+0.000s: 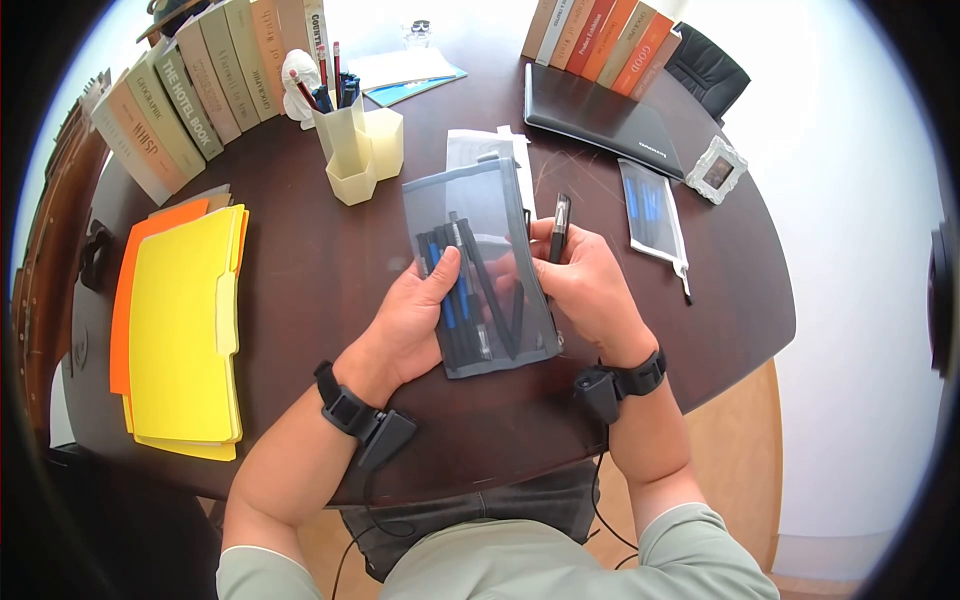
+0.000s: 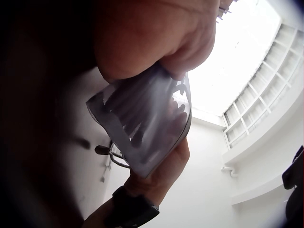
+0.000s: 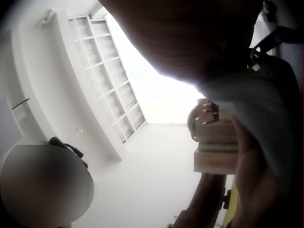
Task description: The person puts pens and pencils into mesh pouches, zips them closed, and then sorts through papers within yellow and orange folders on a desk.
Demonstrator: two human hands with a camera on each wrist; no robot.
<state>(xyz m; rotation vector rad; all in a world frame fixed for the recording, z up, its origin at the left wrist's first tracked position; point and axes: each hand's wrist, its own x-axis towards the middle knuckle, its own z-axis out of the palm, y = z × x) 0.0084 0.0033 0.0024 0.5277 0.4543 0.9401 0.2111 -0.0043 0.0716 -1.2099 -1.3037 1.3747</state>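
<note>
Two book rows behind mesh pouch [image 1: 480, 270] on dark table [image 1: 330, 270] | left hand [image 1: 415, 320] grips pouch — thumb on top | right hand [image 1: 590, 285] pinches black pen [image 1: 559, 228] beside pouch

A: What's legible on the desk?

B: Only book spines. Left row: one spine [image 1: 189, 104] reads "THE HOTEL BOOK", the next one out [image 1: 150, 127] "GEOGRAPHIC", and a white spine [image 1: 316, 30] starts "COUNT", rest cut off.

A: Right row?

B: The orange spine [image 1: 643, 55] says "GOOD". The lighter one beside it [image 1: 598, 38] looks like "Product Exhibition", not certain. Laptop [image 1: 603, 118] lid logo is too small to read.
</note>
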